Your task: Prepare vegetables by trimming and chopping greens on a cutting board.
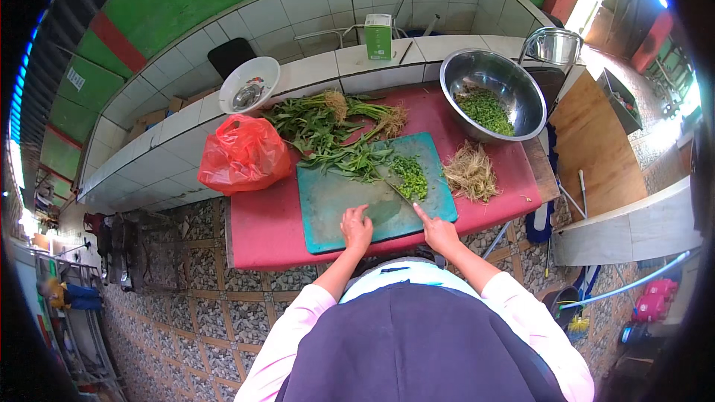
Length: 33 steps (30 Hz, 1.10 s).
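My right hand (439,233) grips a knife (397,191), index finger stretched along its top. The blade slants up and left across a green cutting board (335,223), beside a small heap of chopped greens (410,177). My left hand (356,229) rests on the near part of the board, fingers apart and bent, with nothing seen in it. Leafy stems (357,161) lie over the board's far edge, left of the chopped heap. Behind them, more leafy greens with pale roots (335,106) are spread on the red-covered table (262,234).
A red plastic bag (244,159) sits at the table's left, below a white bowl (271,75). On the right are a steel bowl (530,97) holding chopped greens and a pile of cut roots (472,173). A green box (379,39) stands on the tiled ledge (313,78).
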Each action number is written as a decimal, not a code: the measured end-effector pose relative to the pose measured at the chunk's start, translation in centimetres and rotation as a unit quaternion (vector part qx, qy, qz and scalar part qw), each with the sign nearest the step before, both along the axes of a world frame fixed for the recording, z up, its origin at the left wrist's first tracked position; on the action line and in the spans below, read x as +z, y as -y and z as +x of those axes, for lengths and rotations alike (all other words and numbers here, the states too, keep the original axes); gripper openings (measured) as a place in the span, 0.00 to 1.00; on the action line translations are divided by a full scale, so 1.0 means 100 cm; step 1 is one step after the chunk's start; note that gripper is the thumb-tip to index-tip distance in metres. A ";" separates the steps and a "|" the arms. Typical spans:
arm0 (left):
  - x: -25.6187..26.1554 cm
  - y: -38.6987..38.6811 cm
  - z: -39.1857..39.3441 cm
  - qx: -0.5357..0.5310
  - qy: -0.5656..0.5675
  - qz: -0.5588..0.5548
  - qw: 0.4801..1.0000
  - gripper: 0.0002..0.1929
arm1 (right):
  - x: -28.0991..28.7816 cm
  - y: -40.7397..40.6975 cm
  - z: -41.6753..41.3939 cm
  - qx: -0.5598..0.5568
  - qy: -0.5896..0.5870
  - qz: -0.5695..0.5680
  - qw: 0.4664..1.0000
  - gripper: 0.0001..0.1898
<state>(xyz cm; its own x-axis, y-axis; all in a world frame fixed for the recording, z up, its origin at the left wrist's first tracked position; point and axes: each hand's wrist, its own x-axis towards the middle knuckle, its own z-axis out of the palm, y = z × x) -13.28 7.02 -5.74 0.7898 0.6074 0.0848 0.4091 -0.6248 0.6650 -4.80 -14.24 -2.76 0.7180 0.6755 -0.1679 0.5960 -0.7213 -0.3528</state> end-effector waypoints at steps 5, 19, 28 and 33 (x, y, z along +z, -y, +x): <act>0.030 0.020 0.026 -0.214 0.016 0.100 0.972 0.24 | 0.007 0.000 0.005 -0.043 0.065 0.022 0.997 0.35; 0.036 0.007 0.077 -0.346 -0.093 0.209 0.910 0.27 | 0.047 0.026 0.002 -0.054 0.030 0.000 0.998 0.41; 0.013 -0.036 0.112 -0.112 0.022 0.132 0.985 0.28 | 0.053 0.045 -0.004 -0.144 -0.076 0.052 0.985 0.40; 0.015 -0.075 0.123 -0.077 -0.012 0.124 0.989 0.19 | 0.038 0.045 -0.013 -0.152 -0.123 0.070 0.978 0.40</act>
<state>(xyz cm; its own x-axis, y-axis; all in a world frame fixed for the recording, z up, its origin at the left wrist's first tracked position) -0.93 14.51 -4.22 0.8751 0.4423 0.1964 0.3097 -0.8237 0.4749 -6.10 -18.72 1.09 0.8390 0.4656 -0.2815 0.2463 -0.7864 -0.5665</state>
